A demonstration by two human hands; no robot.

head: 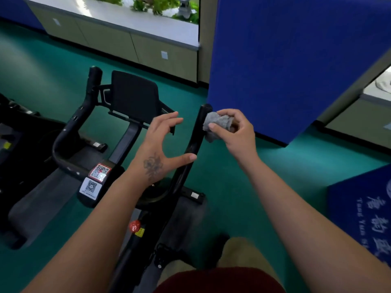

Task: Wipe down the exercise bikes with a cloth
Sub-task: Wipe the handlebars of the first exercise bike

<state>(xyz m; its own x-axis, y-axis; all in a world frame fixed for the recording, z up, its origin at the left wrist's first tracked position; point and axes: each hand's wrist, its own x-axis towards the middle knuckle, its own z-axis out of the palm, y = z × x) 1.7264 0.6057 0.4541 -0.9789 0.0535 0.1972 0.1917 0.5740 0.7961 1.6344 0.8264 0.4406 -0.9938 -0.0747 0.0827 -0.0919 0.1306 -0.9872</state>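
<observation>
The left hand (157, 149) covers part of the bike's console tray (135, 98). The right hand (234, 132) hides much of the grey cloth (215, 123). The QR stickers (95, 178) are too small to read. A neighbouring bike (12, 115) is cut off at the left edge.

A green floor (228, 178) fills most of the frame. Along the upper left runs a low row of beige cabinets (135, 47) with a pale ledge (148, 24) on top, and above it a window (148, 5) shows bright daylight and green plants outside. A tall blue padded panel (292, 60) stands at upper right, its foot on the floor. At lower right lies a blue mat (359, 210) with white lettering. Another window (378, 85) shows at the far right edge.
</observation>
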